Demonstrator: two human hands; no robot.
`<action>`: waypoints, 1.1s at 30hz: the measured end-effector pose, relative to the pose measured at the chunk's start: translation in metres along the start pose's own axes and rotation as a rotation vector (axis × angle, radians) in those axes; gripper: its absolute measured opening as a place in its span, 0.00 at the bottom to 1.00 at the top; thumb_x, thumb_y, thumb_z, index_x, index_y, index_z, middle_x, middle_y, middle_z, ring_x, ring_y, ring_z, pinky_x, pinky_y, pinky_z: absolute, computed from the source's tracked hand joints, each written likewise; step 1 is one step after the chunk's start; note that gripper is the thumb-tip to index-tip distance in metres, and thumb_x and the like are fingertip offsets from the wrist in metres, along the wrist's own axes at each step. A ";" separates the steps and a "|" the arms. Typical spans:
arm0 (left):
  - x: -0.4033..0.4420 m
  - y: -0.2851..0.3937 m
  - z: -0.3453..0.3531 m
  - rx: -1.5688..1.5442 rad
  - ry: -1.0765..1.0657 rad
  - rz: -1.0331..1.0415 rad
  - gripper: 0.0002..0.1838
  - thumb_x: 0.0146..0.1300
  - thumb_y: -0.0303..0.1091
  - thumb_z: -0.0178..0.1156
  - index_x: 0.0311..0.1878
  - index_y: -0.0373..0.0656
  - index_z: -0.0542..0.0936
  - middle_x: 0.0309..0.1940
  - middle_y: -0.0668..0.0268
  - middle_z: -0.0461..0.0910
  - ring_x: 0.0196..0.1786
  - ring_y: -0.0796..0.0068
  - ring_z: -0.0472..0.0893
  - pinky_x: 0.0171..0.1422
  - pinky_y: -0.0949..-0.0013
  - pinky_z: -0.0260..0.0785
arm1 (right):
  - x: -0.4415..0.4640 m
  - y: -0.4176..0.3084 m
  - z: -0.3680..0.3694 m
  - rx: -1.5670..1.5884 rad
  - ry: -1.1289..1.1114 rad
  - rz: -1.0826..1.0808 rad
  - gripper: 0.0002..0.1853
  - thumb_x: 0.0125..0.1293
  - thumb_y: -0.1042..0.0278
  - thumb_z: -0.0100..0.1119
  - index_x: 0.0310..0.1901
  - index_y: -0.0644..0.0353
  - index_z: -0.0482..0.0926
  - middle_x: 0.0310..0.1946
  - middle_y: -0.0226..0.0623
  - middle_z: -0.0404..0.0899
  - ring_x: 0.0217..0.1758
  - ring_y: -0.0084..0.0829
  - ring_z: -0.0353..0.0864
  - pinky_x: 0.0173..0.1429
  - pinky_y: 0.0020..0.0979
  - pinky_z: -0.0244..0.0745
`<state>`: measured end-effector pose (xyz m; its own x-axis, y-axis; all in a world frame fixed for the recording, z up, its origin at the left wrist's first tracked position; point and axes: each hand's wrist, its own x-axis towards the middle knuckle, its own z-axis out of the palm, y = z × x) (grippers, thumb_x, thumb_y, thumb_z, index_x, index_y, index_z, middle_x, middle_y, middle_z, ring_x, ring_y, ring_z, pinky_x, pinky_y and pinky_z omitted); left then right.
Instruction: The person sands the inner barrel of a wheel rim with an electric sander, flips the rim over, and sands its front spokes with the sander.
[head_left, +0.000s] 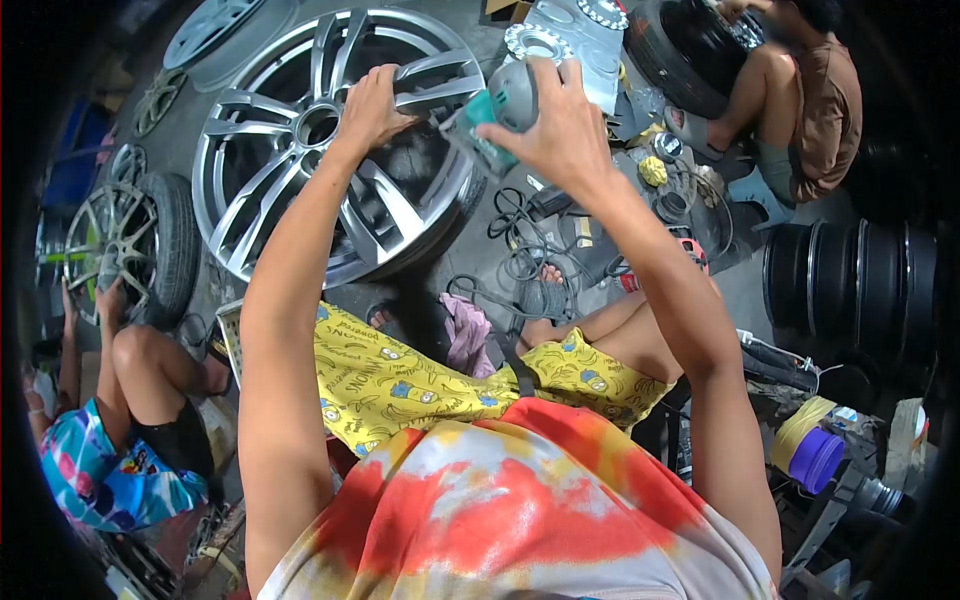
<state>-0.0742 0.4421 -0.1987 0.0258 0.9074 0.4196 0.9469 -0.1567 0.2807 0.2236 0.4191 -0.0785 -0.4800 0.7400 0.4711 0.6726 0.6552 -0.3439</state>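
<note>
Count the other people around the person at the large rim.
2: a print-shirted person to the lower left of the large rim, and a brown-shirted person at the upper right. Others may be out of view.

A grey workshop floor (608,243) is carrying scattered clutter. Near the middle, dark cable (515,228) is lying in tangled loops, a small pale scrap (584,232) resting just beside it. Toward the upper right, a crumpled yellow wad (653,171) is sitting among small items, near a light-blue stool (765,197) and a big black tyre (665,70). At far right, black wheels (835,285) are standing in a row; at left, a spoked wheel with a tyre (172,240) is resting tilted.
</note>
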 end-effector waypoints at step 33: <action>-0.001 0.003 -0.003 -0.011 -0.021 -0.022 0.46 0.52 0.54 0.81 0.68 0.37 0.74 0.59 0.50 0.80 0.64 0.46 0.79 0.69 0.49 0.71 | -0.010 0.042 0.029 0.340 0.089 0.350 0.48 0.48 0.43 0.87 0.63 0.66 0.75 0.58 0.55 0.77 0.62 0.56 0.79 0.66 0.51 0.76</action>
<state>-0.0727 0.4400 -0.1962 0.0122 0.9187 0.3948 0.9437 -0.1412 0.2993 0.2402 0.4438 -0.1211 -0.1982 0.9184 0.3424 0.5562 0.3930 -0.7323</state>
